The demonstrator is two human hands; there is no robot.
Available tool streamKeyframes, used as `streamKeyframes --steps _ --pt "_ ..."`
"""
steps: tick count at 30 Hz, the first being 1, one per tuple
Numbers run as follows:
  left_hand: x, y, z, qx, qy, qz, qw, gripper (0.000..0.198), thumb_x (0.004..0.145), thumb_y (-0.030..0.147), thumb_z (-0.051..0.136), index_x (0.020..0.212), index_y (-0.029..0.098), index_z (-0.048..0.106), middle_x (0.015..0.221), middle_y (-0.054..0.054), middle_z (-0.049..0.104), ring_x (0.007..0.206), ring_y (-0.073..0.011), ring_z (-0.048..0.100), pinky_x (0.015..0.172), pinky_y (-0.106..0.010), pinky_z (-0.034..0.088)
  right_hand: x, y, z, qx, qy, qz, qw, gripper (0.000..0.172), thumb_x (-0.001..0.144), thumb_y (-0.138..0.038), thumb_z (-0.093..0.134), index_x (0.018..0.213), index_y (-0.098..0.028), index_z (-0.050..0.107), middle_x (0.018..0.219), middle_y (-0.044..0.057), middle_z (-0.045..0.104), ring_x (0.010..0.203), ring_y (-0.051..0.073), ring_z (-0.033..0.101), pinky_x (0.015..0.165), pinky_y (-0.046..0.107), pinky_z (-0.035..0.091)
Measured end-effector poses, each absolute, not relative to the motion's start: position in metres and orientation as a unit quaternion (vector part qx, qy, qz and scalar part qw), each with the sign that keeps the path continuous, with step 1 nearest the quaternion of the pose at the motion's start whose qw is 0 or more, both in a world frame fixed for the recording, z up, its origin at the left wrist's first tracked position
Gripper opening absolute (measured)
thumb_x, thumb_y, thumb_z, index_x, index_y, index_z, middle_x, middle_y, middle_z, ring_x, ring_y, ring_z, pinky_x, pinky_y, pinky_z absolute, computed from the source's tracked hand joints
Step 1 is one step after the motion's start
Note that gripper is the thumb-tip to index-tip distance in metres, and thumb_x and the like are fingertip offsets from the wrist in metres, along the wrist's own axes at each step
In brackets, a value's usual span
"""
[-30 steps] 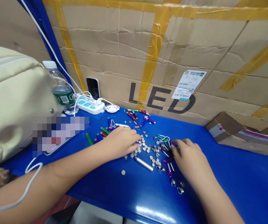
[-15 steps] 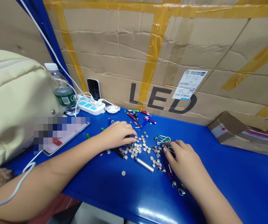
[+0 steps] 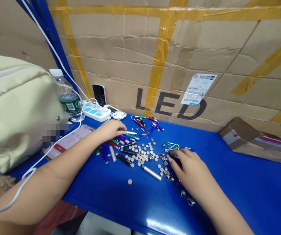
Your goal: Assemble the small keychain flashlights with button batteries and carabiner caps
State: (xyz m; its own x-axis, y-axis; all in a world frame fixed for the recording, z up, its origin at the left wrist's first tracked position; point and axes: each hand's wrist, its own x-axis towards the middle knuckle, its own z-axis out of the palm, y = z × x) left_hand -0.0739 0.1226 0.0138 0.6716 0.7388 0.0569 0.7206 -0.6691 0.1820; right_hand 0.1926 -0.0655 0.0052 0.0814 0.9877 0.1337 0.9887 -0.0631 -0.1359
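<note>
"Upper silver tube (image 3: 131, 133)?"
"Mid-frame, at left hand (image 3: 112, 129), long axis sideways; right's farther. Left fingers narrowed, grip unclear."
"Right hand (image 3: 188, 162)?"
"Curled over carabiners (image 3: 175, 147), can't tell if holding any."

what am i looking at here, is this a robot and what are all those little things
There is no robot here: those are a person's bare hands. Every picture comes from one camera worn on the head, looking forward and down. On the blue table lie coloured tubes, small round discs and carabiner-style clips. The left hand is at a silver tube; whether it is gripped is hard to tell. The right hand is over more clips, so what it holds, if anything, is hidden. Behind stands cardboard marked LED; a bag, bottle and power strip are off to the left.
</note>
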Motion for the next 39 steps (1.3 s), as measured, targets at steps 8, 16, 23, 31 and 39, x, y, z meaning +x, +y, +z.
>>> streamKeyframes --steps 8,16,23,31,39 --pt "-0.049 0.137 0.032 0.913 0.366 0.174 0.05 0.023 0.087 0.03 0.052 0.099 0.018 0.068 0.101 -0.005 0.069 0.095 -0.0186 0.06 0.086 -0.029 0.042 0.19 -0.065 0.009 -0.733 -0.674 0.021 0.09 0.028 0.09 -0.031 0.045 0.104 -0.02 0.066 0.103 0.01 0.064 0.097 0.027 0.057 0.082 0.039 0.044" --pt "-0.018 0.168 0.015 0.9 0.423 0.105 -0.014 0.02 0.082 0.026 0.056 0.096 0.018 0.066 0.1 -0.008 0.067 0.094 -0.0233 0.061 0.082 -0.031 0.043 0.193 -0.063 0.011 -0.745 -0.66 0.038 0.092 0.028 0.091 -0.03 0.044 0.106 -0.02 0.066 0.105 0.01 0.063 0.101 0.027 0.055 0.084 0.039 0.044" --pt "-0.019 0.14 0.027 0.923 0.38 0.025 0.058 0.037 0.081 0.039 0.059 0.112 0.018 0.062 0.104 -0.009 0.065 0.09 -0.0215 0.06 0.078 -0.028 0.044 0.194 -0.065 0.007 -0.721 -0.679 0.009 0.136 0.026 0.09 -0.032 0.045 0.102 -0.021 0.066 0.104 0.01 0.063 0.098 0.027 0.055 0.082 0.04 0.044" --pt "-0.013 0.142 0.022 0.949 0.304 0.025 0.086 0.016 0.08 0.018 0.057 0.091 0.018 0.069 0.092 -0.006 0.068 0.084 -0.0185 0.061 0.078 -0.027 0.043 0.195 -0.065 0.002 -0.707 -0.689 0.006 0.159 0.025 0.088 -0.031 0.045 0.099 -0.021 0.066 0.101 0.01 0.064 0.094 0.026 0.057 0.079 0.039 0.045" --pt "-0.007 0.127 0.03 0.949 0.308 -0.001 0.071 0.015 0.068 0.009 0.057 0.072 0.017 0.068 0.067 -0.001 0.066 0.059 -0.0141 0.054 0.062 -0.025 0.04 0.194 -0.064 0.004 -0.709 -0.688 0.008 0.154 0.026 0.089 -0.03 0.046 0.102 -0.02 0.066 0.102 0.01 0.064 0.097 0.026 0.057 0.082 0.038 0.045"
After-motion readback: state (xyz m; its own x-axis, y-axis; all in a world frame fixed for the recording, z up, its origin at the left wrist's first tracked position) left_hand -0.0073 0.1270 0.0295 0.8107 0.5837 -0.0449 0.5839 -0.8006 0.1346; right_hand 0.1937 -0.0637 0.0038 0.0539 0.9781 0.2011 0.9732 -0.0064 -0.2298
